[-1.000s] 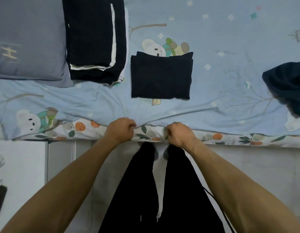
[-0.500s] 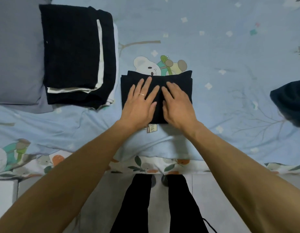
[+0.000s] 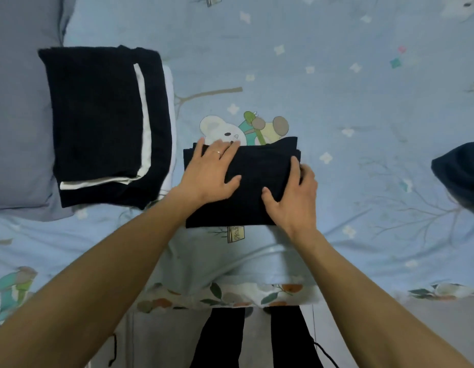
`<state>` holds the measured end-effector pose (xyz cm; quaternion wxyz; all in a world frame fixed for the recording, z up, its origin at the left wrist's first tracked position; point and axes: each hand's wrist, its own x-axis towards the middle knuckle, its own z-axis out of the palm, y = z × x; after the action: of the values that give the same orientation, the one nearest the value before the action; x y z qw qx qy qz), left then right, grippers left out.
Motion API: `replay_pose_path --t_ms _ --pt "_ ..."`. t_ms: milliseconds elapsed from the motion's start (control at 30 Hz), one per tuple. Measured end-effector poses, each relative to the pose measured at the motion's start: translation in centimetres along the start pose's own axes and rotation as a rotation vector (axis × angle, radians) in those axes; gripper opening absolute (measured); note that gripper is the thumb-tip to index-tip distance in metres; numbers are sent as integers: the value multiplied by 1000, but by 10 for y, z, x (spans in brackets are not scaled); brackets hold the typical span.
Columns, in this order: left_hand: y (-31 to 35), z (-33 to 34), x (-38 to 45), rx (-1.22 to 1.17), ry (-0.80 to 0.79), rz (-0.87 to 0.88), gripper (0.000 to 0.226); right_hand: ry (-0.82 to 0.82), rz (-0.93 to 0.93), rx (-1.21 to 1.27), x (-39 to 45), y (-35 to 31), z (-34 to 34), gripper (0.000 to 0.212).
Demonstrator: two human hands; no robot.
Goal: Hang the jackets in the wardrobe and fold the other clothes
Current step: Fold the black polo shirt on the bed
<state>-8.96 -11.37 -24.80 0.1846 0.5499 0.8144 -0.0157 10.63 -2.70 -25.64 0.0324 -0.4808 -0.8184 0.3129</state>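
The folded dark garment [image 3: 257,187] lies on the bed [image 3: 336,88] close to its near edge, about midway along, partly covering a printed bear on the sheet. It looks like soft knit in several layers, light and limp, so you should expect it to sag and slide open if lifted by one edge; take it from both side edges with a palm beneath, or carry it flat. Your left hand [image 3: 212,173] lies on its left part with fingers straight and spread, pressing down. Your right hand [image 3: 291,197] has its fingers curled round the right edge and the thumb on top, gripping the layers there. Toward the left edge of the bed, just beside the garment, sits a stack of folded clothes [image 3: 103,123], dark with a white band, likely where this one belongs. A grey pillow [image 3: 18,115] lies beyond the stack, and another dark garment [image 3: 461,176] waits unfolded at the right edge.
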Motion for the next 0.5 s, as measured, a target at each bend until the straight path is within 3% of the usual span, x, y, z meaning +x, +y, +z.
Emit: replay_pose_path --t_ms 67,200,300,367,433,500 --pt "6 -21 30 -140 -183 -73 75 -50 84 234 8 5 -10 74" --pt "6 -55 69 -287 -582 -234 39 -277 265 441 46 5 -34 35" --pt "-4 -60 68 -657 -552 -386 30 -200 244 538 83 2 -57 30" --pt "-14 -52 54 -928 -470 -527 31 -138 308 591 101 4 -67 48" --pt "-24 -40 40 -988 -471 -619 33 -187 429 583 102 10 -67 65" --pt "-29 -35 31 -1014 -523 -636 34 -262 558 717 90 16 -57 70"
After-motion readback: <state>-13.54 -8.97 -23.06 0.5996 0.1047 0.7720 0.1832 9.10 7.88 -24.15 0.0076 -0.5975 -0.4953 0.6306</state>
